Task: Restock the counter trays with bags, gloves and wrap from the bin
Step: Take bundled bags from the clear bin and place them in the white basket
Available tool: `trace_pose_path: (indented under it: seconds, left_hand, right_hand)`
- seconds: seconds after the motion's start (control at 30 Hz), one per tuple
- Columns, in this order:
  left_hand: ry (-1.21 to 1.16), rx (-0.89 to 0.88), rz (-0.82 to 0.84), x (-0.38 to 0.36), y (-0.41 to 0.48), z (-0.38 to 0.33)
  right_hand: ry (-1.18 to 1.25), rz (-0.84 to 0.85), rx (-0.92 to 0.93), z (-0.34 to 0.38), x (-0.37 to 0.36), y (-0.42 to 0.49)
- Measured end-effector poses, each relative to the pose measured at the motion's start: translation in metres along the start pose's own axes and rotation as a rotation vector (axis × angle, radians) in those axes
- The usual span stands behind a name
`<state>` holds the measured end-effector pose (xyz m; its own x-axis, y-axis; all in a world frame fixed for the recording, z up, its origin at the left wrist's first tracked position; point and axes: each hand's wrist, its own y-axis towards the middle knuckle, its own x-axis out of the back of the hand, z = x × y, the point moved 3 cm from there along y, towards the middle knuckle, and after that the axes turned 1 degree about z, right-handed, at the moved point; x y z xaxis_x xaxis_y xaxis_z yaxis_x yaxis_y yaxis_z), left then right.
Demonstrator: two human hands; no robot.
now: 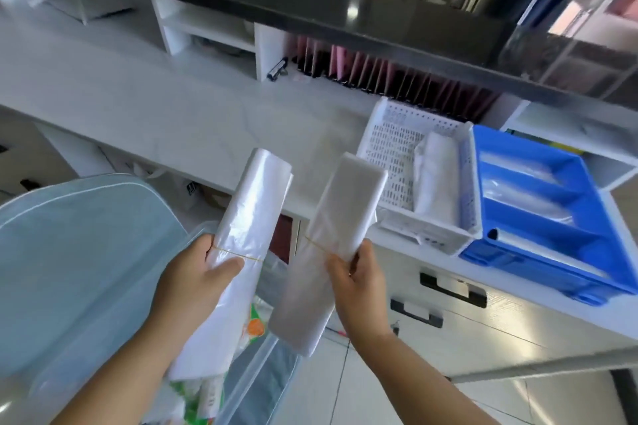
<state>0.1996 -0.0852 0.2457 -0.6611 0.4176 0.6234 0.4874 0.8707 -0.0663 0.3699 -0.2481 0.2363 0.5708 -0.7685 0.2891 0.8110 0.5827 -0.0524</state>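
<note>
My left hand [196,272] grips a folded bundle of clear plastic bags [248,210] bound by a yellow rubber band. My right hand [357,278] grips a second banded bundle of bags [341,214]. Both bundles are held upright above the clear bin [255,379], in front of the counter edge. To the right on the counter sits a white perforated tray [390,145] with one bag bundle [436,179] lying in it. Beside it stands a blue divided tray [587,262] holding rolls of wrap [518,197].
The bin's pale translucent lid [76,262] leans at the left. Colourful packets [253,324] lie inside the bin. The white counter [155,107] stretches left, with white cubby shelves [207,31] and pink folders [397,76] behind. Drawers with black handles [452,286] sit under the trays.
</note>
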Motion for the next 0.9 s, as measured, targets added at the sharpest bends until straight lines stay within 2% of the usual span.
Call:
trace_pose_path:
  seconds: [0.23, 0.5, 0.67, 0.9]
  left_hand:
    - [-0.093, -0.118, -0.009, -0.030, -0.006, -0.109]
    - [-0.074, -0.135, -0.025, -0.058, 0.047, -0.150]
    - [-0.197, -0.147, 0.112, -0.095, 0.116, -0.180]
    - [-0.190, -0.095, 0.444, -0.185, 0.212, -0.235]
  right_hand:
    - [0.025, -0.175, 0.067, 0.036, 0.128, 0.034]
    - [0.031, -0.242, 0.018, 0.063, 0.166, 0.127]
    - [-0.012, -0.321, -0.003, 0.066, 0.178, 0.185]
    - [-0.100, -0.388, -0.084, 0.050, 0.193, 0.241]
